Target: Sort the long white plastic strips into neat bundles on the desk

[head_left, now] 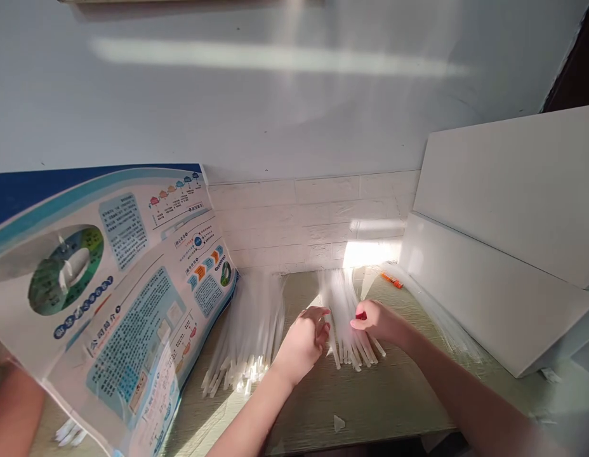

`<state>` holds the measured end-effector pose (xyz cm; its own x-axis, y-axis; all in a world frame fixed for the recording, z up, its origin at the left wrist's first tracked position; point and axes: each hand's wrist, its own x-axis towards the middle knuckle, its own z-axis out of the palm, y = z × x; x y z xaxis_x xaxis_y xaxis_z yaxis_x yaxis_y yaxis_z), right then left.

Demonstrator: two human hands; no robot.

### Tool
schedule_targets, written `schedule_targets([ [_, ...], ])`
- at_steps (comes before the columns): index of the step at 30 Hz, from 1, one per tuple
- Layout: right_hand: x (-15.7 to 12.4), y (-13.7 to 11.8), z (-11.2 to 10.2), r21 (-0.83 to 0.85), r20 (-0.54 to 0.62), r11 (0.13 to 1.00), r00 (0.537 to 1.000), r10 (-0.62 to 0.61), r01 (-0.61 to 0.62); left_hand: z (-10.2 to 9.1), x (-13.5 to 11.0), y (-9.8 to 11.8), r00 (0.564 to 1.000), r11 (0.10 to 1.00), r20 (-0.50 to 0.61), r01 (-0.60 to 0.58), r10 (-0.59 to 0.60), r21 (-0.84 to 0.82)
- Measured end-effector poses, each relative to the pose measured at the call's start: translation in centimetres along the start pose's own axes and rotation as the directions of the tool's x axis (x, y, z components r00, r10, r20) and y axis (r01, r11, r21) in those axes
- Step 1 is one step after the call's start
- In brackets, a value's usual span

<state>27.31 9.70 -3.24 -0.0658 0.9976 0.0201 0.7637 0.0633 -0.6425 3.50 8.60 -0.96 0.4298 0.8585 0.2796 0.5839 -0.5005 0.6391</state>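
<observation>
Two bundles of thin, translucent white plastic strips lie on the table. My left hand (pixel 304 339) is at the left edge of the right bundle (pixel 344 317), its fingers curled in. One strip (pixel 334 349) lies just beside its fingertips; whether they grip it is not clear. At the bundle's right edge my right hand (pixel 376 321) is closed, thumb and fingers bent together, and anything inside them is hidden. The wider left bundle (pixel 251 330) lies to the left of my left forearm, its ends fanned toward the front edge.
A printed poster board (pixel 152 298) stands on the left, with another person's arm (pixel 13 406) behind it. White panels (pixel 494 266) stand on the right, beside more clear strips (pixel 437 311). An orange utility knife (pixel 392 280) lies near the wall. A small white scrap (pixel 339 423) is in front.
</observation>
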Motion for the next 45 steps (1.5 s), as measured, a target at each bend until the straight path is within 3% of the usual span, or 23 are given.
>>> schedule_targets([
  [5, 0.1, 0.3, 0.7, 0.074, 0.018, 0.997, 1.0, -0.024, 0.022, 0.6, 2.2, -1.2, 0.998, 1.0, -0.057, 0.012, -0.011, 0.011],
  [15, 0.3, 1.5, 0.4, 0.256, -0.062, 0.966, 0.997, 0.056, -0.039, 1.5, 1.0, -2.4, 0.998, 0.996, -0.048, 0.047, -0.05, -0.069],
  [19, -0.1, 1.2, 0.2, 0.246, -0.069, 0.968, 0.996, 0.06, -0.042, 1.6, 1.0, -2.2, 0.998, 0.995, -0.028, 0.062, -0.065, -0.079],
  [27, -0.7, 1.3, 0.8, 0.157, -0.024, 0.986, 0.998, -0.052, 0.055, 1.4, 0.9, -1.9, 0.996, 0.994, -0.007, 0.083, -0.084, -0.065],
  [30, -0.5, 1.2, 1.3, 0.151, -0.085, 0.985, 0.994, -0.072, 0.084, 1.4, 1.0, -1.8, 0.996, 0.995, -0.007, 0.085, -0.085, -0.048],
  [34, -0.1, 0.8, 2.5, 0.082, -0.28, 0.989, 0.955, -0.098, 0.125, 1.7, 0.8, -1.2, 0.996, 0.996, 0.025, 0.083, -0.082, -0.015],
  [36, -0.1, 0.6, 3.1, 0.005, -0.249, 0.992, 0.961, -0.12, 0.125, 1.8, 0.6, -0.7, 0.992, 0.997, 0.102, 0.072, -0.075, 0.033],
  [38, -0.1, 0.5, 3.5, -0.054, -0.12, 0.987, 0.981, -0.155, 0.149, 1.8, 0.4, -0.2, 0.976, 0.996, 0.213, 0.024, -0.041, 0.084],
  [41, -0.2, 0.5, 3.9, -0.073, 0.019, 0.967, 0.97, -0.244, 0.245, 1.9, 0.3, 0.3, 0.945, 0.99, 0.327, -0.068, 0.023, 0.127],
  [43, 0.1, 0.8, 4.0, -0.057, -0.006, 0.962, 0.964, -0.267, 0.266, 2.1, 0.4, 0.3, 0.945, 0.984, 0.324, -0.09, 0.037, 0.15],
  [45, 0.5, 1.4, 4.0, -0.051, -0.102, 0.975, 0.97, -0.22, 0.216, 2.3, 0.6, 0.1, 0.968, 0.98, 0.251, -0.065, 0.017, 0.187],
])
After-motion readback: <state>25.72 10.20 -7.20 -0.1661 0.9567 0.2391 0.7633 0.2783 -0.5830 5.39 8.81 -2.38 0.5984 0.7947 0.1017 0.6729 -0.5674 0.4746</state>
